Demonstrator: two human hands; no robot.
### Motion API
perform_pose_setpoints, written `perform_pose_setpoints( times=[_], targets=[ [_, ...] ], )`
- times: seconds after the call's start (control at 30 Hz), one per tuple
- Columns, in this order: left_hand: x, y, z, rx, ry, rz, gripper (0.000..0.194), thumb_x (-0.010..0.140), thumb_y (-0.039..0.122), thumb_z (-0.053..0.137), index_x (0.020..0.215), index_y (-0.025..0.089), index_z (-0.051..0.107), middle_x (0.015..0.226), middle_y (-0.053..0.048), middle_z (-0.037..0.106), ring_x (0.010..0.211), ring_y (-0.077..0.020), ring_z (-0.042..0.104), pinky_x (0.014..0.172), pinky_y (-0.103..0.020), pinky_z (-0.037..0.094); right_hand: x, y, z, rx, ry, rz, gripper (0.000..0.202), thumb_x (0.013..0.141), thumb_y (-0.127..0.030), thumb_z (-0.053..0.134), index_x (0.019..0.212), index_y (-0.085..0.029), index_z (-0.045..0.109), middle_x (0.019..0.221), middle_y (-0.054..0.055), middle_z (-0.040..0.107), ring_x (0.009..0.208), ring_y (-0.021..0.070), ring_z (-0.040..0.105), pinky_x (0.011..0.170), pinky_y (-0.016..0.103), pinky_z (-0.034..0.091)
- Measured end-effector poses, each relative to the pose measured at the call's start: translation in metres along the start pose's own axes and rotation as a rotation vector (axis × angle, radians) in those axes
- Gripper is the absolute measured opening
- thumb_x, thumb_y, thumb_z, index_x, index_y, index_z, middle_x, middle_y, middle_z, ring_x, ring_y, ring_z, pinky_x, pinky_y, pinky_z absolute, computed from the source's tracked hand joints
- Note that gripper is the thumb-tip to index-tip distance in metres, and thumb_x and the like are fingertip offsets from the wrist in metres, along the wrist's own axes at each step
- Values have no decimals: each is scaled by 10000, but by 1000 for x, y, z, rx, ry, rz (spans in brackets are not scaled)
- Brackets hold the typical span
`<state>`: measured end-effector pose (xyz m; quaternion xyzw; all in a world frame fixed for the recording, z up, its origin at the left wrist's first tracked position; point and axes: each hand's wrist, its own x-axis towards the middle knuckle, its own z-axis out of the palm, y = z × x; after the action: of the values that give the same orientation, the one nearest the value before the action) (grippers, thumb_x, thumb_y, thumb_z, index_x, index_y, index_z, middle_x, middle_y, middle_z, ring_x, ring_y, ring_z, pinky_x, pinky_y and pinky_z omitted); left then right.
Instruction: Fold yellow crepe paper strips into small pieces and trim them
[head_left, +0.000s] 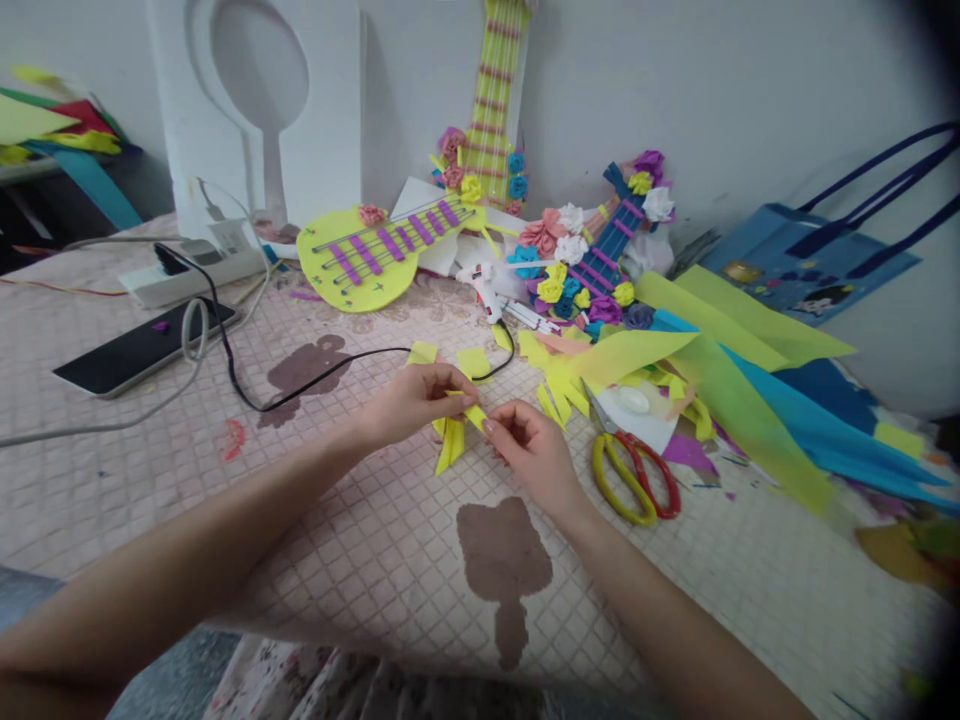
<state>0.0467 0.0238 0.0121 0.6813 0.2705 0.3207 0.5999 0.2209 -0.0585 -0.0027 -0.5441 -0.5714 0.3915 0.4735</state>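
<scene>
Both hands meet over the middle of the table, pinching one small strip of yellow paper (pixel 474 412). My left hand (pixel 421 402) grips its upper left end between thumb and fingers. At the other end, the thumb and forefinger of my right hand (pixel 534 452) are closed on the strip. Below the left fingers lie folded yellow paper pieces (pixel 451 447). Behind them are small yellow squares (pixel 472 362). To the right of my right hand rest scissors (pixel 636 476) with one yellow and one red handle, blades pointing away.
A glue gun (pixel 484 290) with a black cord stands behind the hands. Farther back are a yellow paper guitar (pixel 360 262) and a flower-covered blue one (pixel 606 245). Coloured paper sheets (pixel 780 400) spread at right, near a blue bag (pixel 802 255). A phone (pixel 142 345) and power strip (pixel 161 280) lie left.
</scene>
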Motion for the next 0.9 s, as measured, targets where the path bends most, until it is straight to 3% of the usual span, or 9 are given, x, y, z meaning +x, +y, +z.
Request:
perform_pose_setpoints(
  times=[0.13,0.23,0.37,0.47,0.57,0.67,0.83,0.9],
  targets=[
    [0,-2,1,-64,24,-4,141,773,202,683,865,109,630,823,-46,655,724,-109,619,663,-218,486,0,1,0,39,-39,22,200,812,-356,625,912,-184,608,646,-36,535,541,99,469,501,233,392],
    [0,-2,2,-88,59,19,219,760,188,700,948,120,612,879,-59,667,788,-129,631,700,-236,492,1,0,0,51,-81,65,210,806,-388,631,825,-179,610,597,-40,521,517,98,463,485,235,388],
    [-3,-2,10,-181,134,-33,387,773,204,712,1128,151,568,976,-63,671,825,-124,628,700,-220,482,1,-3,1,140,-33,73,234,797,-403,645,739,-187,578,576,-42,517,502,94,470,476,232,407],
    [-7,-2,22,-351,4,-118,284,836,291,660,1077,148,615,949,-64,675,812,-142,642,734,-263,500,0,-4,5,215,3,52,219,807,-403,638,756,-194,592,574,-41,525,513,99,482,488,237,431],
    [-11,-2,33,-538,-83,-143,306,880,376,592,1038,119,649,842,-80,678,697,-162,643,691,-321,521,-3,-4,10,243,-3,51,216,816,-408,630,777,-196,609,583,-32,553,520,104,505,505,246,455],
    [-13,1,37,-656,-60,-173,298,884,369,576,1018,118,663,873,-102,678,679,-181,635,601,-323,523,-4,-4,15,252,-39,93,234,809,-424,634,788,-191,624,581,-23,579,514,111,531,499,252,472],
    [-14,-1,38,-798,0,-230,221,894,310,557,1025,155,645,1105,-114,649,724,-195,636,525,-315,526,-5,-4,19,255,-66,115,249,805,-430,644,766,-185,627,552,-24,575,493,110,532,484,247,468],
    [-13,-3,38,-844,9,-231,196,902,309,544,1007,170,634,1062,-95,663,650,-176,625,508,-319,522,-4,-3,19,239,-76,109,274,826,-453,616,761,-187,626,556,-19,575,499,114,534,489,252,473]
  ],
)
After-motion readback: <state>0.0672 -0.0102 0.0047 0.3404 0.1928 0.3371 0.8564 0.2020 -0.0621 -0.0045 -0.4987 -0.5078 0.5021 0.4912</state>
